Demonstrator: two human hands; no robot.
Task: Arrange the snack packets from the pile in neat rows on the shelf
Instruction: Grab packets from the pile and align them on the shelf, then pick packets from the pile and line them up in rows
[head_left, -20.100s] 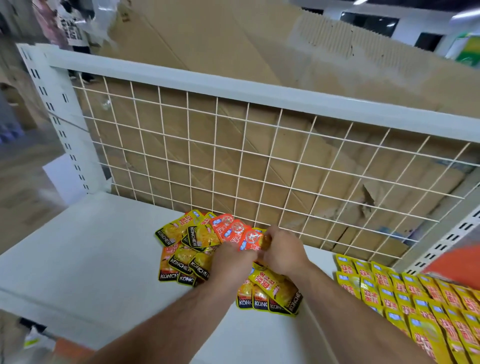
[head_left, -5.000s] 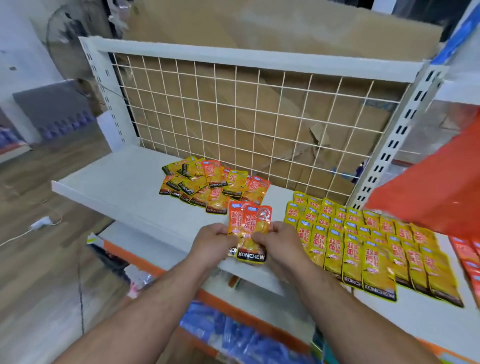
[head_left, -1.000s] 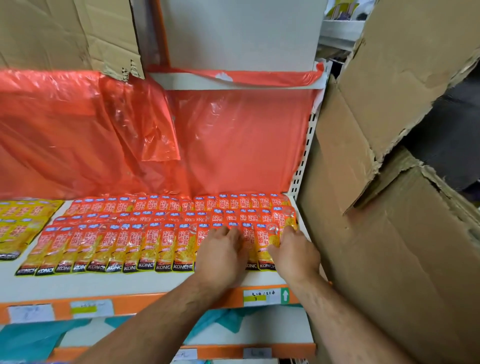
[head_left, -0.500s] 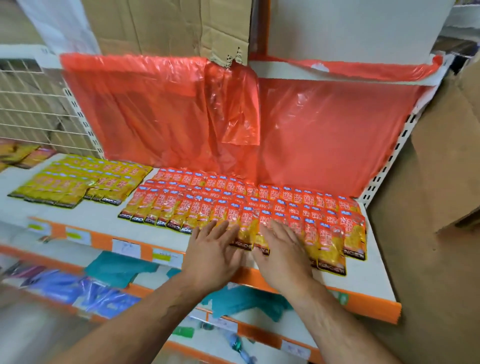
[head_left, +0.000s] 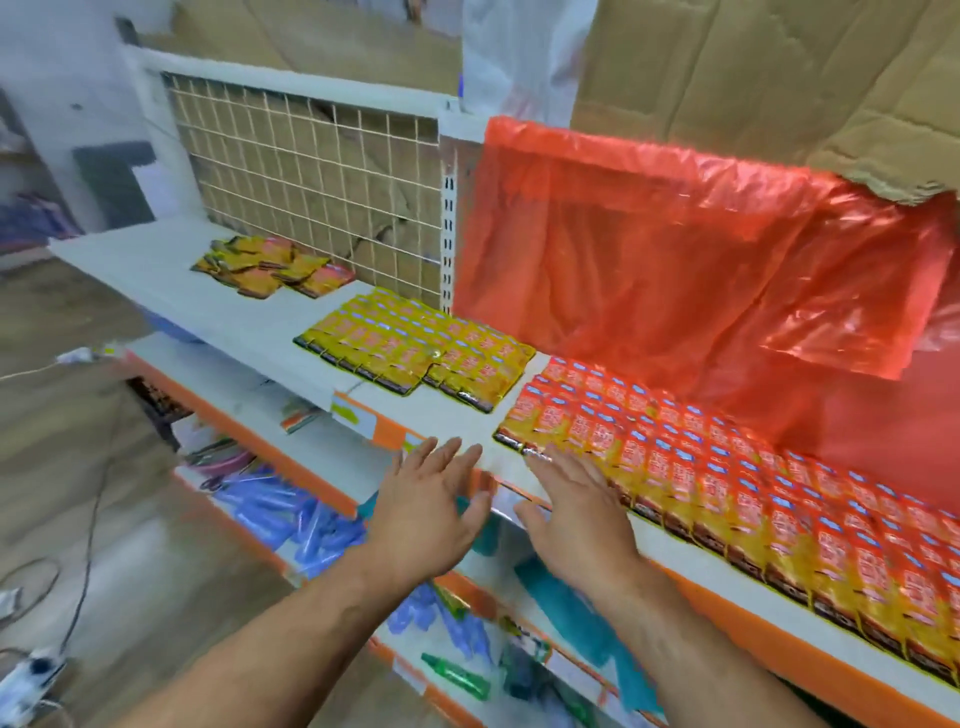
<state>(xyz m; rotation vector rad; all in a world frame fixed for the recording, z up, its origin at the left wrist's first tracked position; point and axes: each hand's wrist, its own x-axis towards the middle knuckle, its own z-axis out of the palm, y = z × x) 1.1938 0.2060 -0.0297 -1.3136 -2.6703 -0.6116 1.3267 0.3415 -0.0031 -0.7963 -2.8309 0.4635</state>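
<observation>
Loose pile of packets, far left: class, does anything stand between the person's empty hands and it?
Nothing upright. Only the flat yellow rows lie on the shelf between the left hand, right hand and the pile.

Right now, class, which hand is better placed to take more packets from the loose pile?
Probably the left. The left hand is open, empty and nearer the loose pile, which lies far left on the shelf. The right hand, also open, sits by the red packet rows, farther away.

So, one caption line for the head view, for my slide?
Left hand and right hand open beside neat red packet rows; a loose pile lies further left.
</observation>
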